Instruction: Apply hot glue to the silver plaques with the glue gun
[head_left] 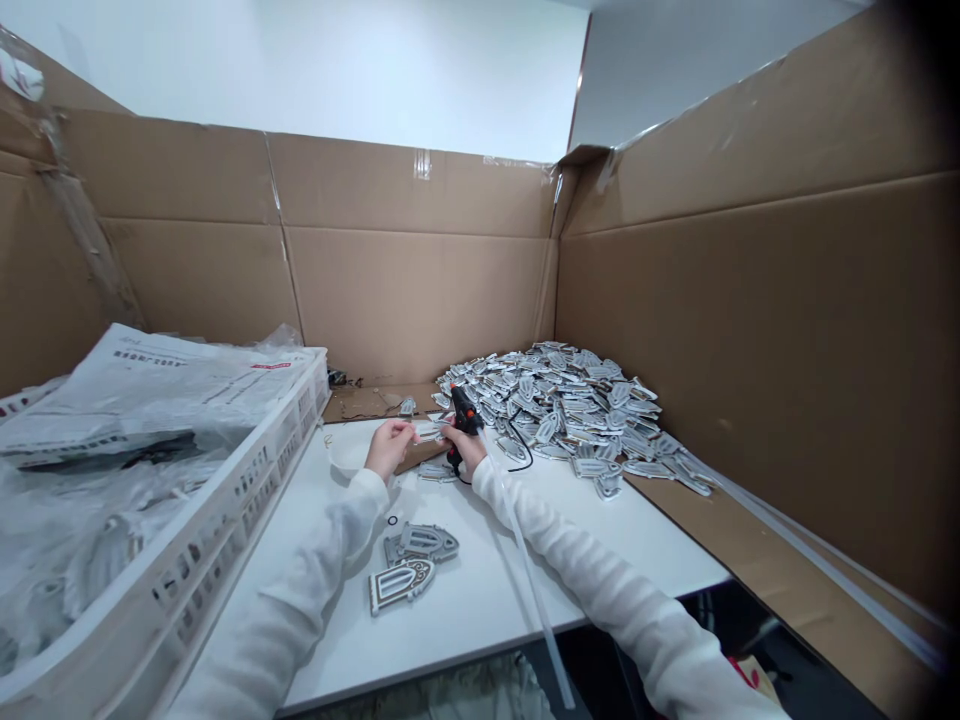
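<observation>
Head view: a right hand [470, 452] holds a black glue gun [466, 412] above a white surface [645, 540].
The right hand is wrapped around the grip, a long translucent stick [529, 570] trailing from the gun's rear over the surface's near edge; the left hand [388, 448] has its fingers drawn narrow beside a pale piece [429, 430] between both hands, though at this size I can't tell whether it grips that piece. Nearer the body, two arch-shaped pieces [405, 583] lie partly overlapped, a small black ring [392, 520] just beyond them. A large pile [559, 400] of similar pieces sits far right against cardboard walls [427, 280]; a white basket [225, 520] of plastic bags stands left.
</observation>
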